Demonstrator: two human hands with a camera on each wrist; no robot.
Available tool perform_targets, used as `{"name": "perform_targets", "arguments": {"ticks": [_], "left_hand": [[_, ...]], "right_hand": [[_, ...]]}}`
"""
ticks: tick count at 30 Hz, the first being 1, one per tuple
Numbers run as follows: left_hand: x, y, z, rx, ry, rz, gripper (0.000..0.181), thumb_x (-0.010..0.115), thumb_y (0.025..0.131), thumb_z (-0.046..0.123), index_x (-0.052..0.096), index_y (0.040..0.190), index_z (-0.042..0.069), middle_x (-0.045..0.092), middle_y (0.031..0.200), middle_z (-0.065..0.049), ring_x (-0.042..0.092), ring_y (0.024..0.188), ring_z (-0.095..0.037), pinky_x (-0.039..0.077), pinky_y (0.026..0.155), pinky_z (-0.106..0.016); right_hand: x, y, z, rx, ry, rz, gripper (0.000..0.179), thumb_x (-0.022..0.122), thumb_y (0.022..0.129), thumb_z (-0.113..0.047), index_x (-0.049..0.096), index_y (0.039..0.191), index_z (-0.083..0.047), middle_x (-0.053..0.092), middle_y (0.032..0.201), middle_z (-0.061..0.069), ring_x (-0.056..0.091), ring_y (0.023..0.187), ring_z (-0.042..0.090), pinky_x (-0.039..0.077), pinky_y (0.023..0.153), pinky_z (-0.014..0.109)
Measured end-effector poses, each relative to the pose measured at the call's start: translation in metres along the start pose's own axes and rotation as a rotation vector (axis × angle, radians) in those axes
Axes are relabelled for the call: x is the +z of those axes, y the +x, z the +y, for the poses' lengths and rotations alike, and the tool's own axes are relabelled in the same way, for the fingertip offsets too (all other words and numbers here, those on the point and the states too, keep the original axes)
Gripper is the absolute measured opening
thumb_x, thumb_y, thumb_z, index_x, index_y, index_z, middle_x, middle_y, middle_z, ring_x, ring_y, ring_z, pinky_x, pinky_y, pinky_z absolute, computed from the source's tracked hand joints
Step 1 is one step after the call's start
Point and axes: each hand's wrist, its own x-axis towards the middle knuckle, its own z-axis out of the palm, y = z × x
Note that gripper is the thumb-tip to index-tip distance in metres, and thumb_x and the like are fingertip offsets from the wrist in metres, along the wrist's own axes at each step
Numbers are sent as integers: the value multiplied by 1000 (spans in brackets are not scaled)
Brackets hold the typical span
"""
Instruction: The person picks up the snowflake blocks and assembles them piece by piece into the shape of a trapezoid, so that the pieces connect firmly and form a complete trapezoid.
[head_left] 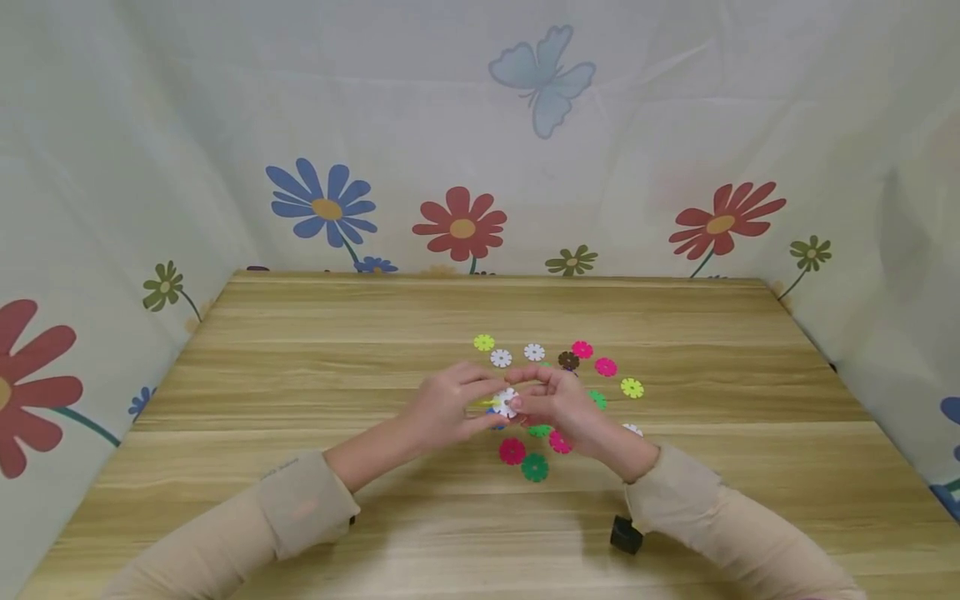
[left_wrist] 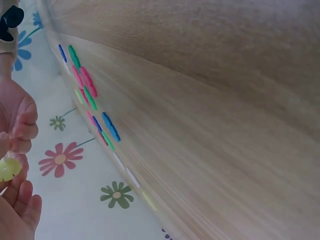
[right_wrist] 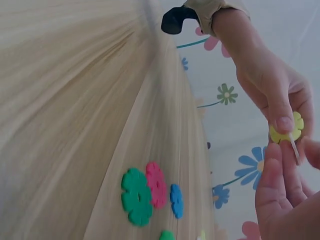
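My left hand [head_left: 450, 406] pinches a yellow notched plastic disc [right_wrist: 298, 125] between thumb and fingers. Opposite it, my right hand [head_left: 562, 404] grips a white notched disc [head_left: 504, 403] by its edge. The two discs meet at right angles between the hands, with the yellow one edge-on in the head view. Both hands are raised over the table, as the wrist views show. Fingers cover part of each disc.
On the wooden table [head_left: 300, 350] several loose discs lie around and beyond the hands, among them a dark green disc [head_left: 535, 467], a pink disc [head_left: 512, 451], a brown disc [head_left: 568, 361] and a yellow-green disc [head_left: 632, 388]. Flower-printed cloth [head_left: 420, 100] surrounds the table.
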Motion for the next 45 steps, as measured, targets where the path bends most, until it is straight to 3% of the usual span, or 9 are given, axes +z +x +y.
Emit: {"name": "perform_targets", "arguments": {"ticks": [6,13,17,25,35,45], "left_hand": [[-1,-2,-6,-24,-60,-16,36,74,70,31,67,99,10,66,98,-2,60,93,-13,50,79,-22],[-5,-5,-12,-57,-73,-58,39,72,70,33,67,101,10,66,101,-3,61,96,-14,49,81,-24],[-4,-6,-14,-58,-75,-66,40,72,70,34,67,102,9,66,100,-4,61,96,-15,49,81,-26],[-2,-8,-17,-55,-77,-72,41,73,69,33,67,102,10,67,100,-4,61,94,-15,50,80,-26],[-3,-10,-14,-61,-80,-90,39,74,69,30,67,102,11,67,99,-3,61,94,-15,50,80,-26],[0,-11,-14,-42,-97,-82,39,75,68,29,67,102,11,67,98,-2,61,92,-13,50,79,-24]], "right_hand": [[-22,-1,5,1,-207,-32,42,63,81,-12,48,114,10,62,84,-1,61,74,12,52,70,34],[-50,2,15,-28,-557,-115,32,64,77,-5,57,105,7,59,99,21,56,78,16,49,68,29],[-59,2,21,-48,-730,-175,25,66,75,-5,62,99,2,63,94,16,55,80,17,47,69,26],[-67,-1,31,-133,-959,-261,23,68,72,-6,64,95,-3,63,91,5,55,82,14,46,72,24],[-66,-5,35,-140,-1090,-217,28,71,71,-14,63,96,-5,53,87,1,47,75,11,40,64,19],[-65,-9,40,-148,-1039,-182,22,71,70,-8,55,85,-8,54,77,0,48,68,10,42,59,19]]}}
